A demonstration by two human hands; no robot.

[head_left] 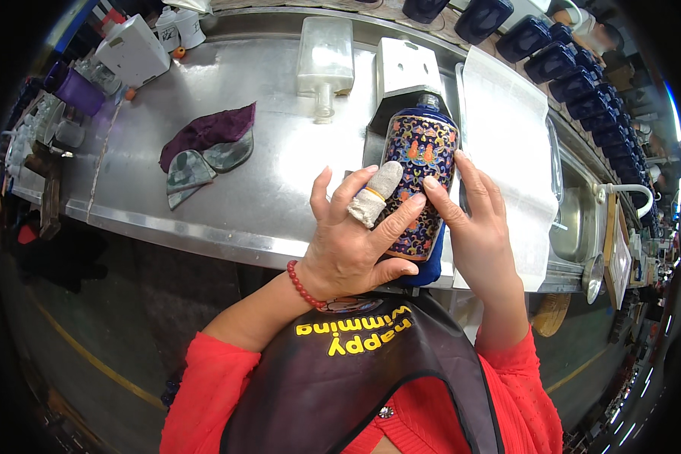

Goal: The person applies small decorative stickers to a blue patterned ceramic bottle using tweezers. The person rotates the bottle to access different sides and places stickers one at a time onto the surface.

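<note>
Bottle: dark blue, floral-patterned (420, 185), lying neck away, contents hidden.
Left hand (352, 242): clasping it, 1 finger bandaged.
Right hand (477, 227): gripping its side.
Surface: steel counter (280, 197), rags (204, 151).

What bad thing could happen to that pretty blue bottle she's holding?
The patterned blue bottle lies tilted near the metal counter's front edge, steadied only by fingertips of the left hand and right hand; it might slip off and break. The cloth wrap on one left finger may weaken that grip. It could also knock the clear glass bottle behind.
</note>
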